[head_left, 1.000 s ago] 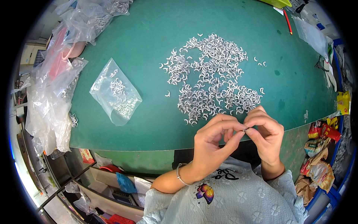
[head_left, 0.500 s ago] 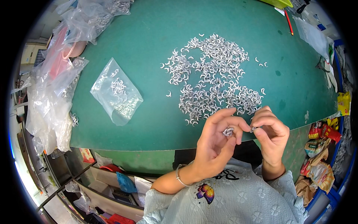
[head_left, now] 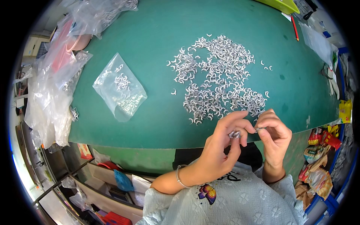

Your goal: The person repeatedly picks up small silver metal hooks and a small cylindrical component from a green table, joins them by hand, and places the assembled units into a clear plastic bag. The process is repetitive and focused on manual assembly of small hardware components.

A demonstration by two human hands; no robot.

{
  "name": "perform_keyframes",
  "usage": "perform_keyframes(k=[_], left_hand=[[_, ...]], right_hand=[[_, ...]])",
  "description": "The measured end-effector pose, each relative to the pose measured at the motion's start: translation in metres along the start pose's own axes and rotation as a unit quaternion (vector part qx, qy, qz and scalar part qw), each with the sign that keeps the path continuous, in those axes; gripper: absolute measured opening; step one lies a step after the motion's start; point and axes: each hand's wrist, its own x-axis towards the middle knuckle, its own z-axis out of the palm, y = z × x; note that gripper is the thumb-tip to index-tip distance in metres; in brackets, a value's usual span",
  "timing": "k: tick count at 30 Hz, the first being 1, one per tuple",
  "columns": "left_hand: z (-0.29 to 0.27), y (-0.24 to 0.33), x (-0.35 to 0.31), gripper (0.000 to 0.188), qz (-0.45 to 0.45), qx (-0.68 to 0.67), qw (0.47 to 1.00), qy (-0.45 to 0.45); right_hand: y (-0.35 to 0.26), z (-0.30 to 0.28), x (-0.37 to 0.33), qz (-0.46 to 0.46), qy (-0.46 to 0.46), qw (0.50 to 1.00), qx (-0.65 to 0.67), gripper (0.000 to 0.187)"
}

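Just off the table's near edge, my left hand (head_left: 216,148) is curled around a small bunch of silvery crescent-shaped metal pieces (head_left: 234,134), held between thumb and fingers. Close at its right, my right hand (head_left: 275,138) pinches a single small metal piece (head_left: 258,129) between thumb and index finger; its outline is partly covered by the fingertips. Beyond both hands, a wide loose heap of the same crescent pieces (head_left: 221,77) is spread over the green table (head_left: 157,123). To the left lies a clear plastic bag (head_left: 112,84) with more crescents in it.
Large clear plastic bags (head_left: 48,101) and a pink container (head_left: 78,42) crowd the left edge. A yellow-green bin (head_left: 281,4), a red pencil (head_left: 295,29) and a white plastic bag (head_left: 317,41) are at the far right. Snack packages (head_left: 318,153) sit right of the table; drawers (head_left: 108,183) are below left.
My left hand has turned a little, its thumb and fingers now closer around the bunch. My right hand keeps its pinch almost in place. The whole view has shifted slightly.
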Motion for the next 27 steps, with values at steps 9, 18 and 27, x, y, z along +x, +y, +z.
perform_keyframes(k=[9,18,27], left_hand=[[-0.004,0.008,0.002,0.050,-0.041,-0.026,0.999,-0.004],[-0.007,0.014,0.003,0.048,-0.095,-0.071,0.992,-0.032],[-0.009,0.021,0.003,0.045,-0.126,-0.084,0.988,-0.034]], right_hand=[[0.000,0.000,0.000,0.000,0.012,1.000,0.000,0.009],[0.001,0.001,-0.001,-0.014,0.006,1.000,0.004,0.009],[0.003,0.002,-0.004,-0.007,0.008,1.000,0.017,0.009]])
